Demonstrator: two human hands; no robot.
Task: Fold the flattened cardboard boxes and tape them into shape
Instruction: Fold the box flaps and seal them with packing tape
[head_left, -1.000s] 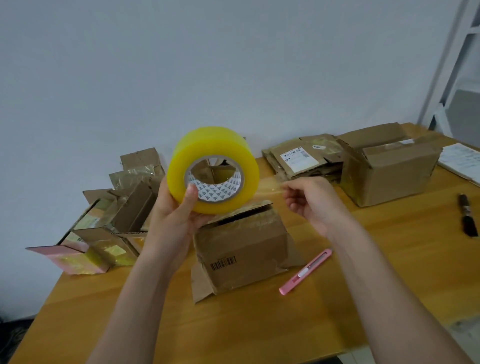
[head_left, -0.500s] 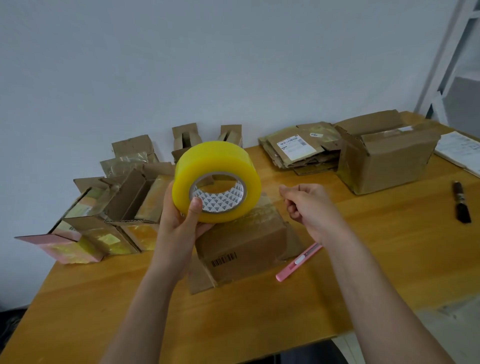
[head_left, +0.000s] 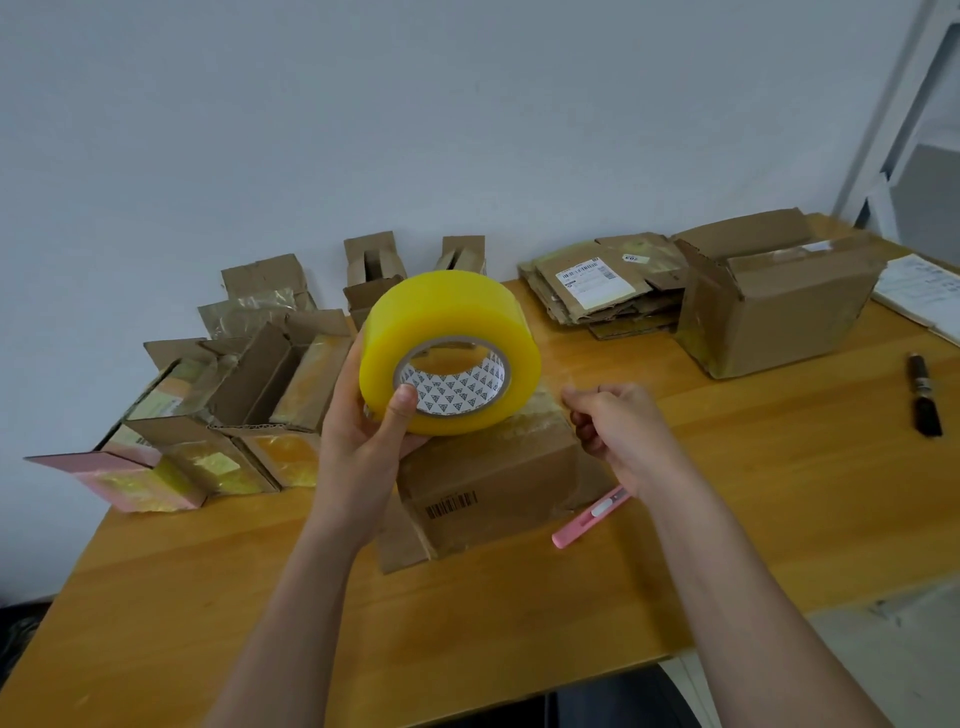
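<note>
A wooden table (head_left: 519, 597) stands against a pale wall. Nearest to the person, a small cardboard box (head_left: 498, 483) lies on the table, with a pink knife (head_left: 589, 517) just beside it on the right. Above the box, the left hand (head_left: 363, 431) holds a yellow tape roll (head_left: 449, 353), thumb pressed on its front face and fingers curled behind. The right hand (head_left: 618, 426) is near the roll, fingers curled together and pinching; the strip of tape itself is too faint to tell. Farther left stand open boxes (head_left: 249, 395). Farther right lie flattened boxes (head_left: 602, 286), a larger box (head_left: 779, 306) and a black marker (head_left: 924, 395).
</note>
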